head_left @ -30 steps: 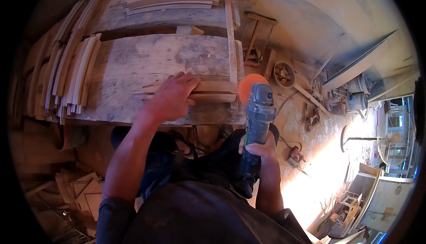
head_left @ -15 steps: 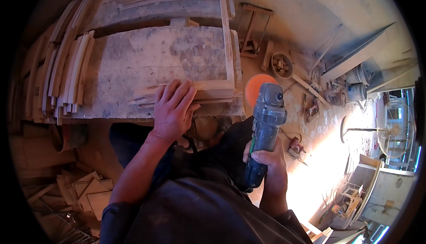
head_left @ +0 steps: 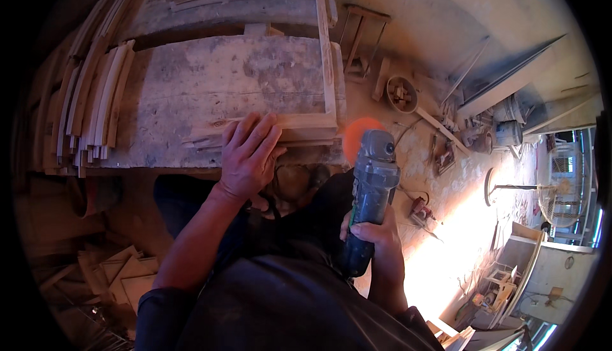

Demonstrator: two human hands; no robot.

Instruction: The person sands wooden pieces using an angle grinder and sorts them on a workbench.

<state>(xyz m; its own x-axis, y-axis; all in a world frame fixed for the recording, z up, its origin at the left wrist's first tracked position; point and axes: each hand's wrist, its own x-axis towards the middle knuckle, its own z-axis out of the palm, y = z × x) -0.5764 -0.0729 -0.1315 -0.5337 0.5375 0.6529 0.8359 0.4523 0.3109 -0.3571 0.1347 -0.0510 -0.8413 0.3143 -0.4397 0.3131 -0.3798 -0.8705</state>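
Several wooden strips [head_left: 306, 133] are lying on the worktop [head_left: 204, 83], the left hand [head_left: 245, 166] clamping its fingers [head_left: 264, 135] on them; the right hand [head_left: 380, 236] is gripping a disc power tool [head_left: 376, 172] beside their ends.

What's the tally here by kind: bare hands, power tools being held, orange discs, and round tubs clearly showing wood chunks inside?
Bare hands: 2, the left hand and the right hand
Held power tool: 1
Orange disc: 1
Round tub of wood chunks: 1
Total: 5
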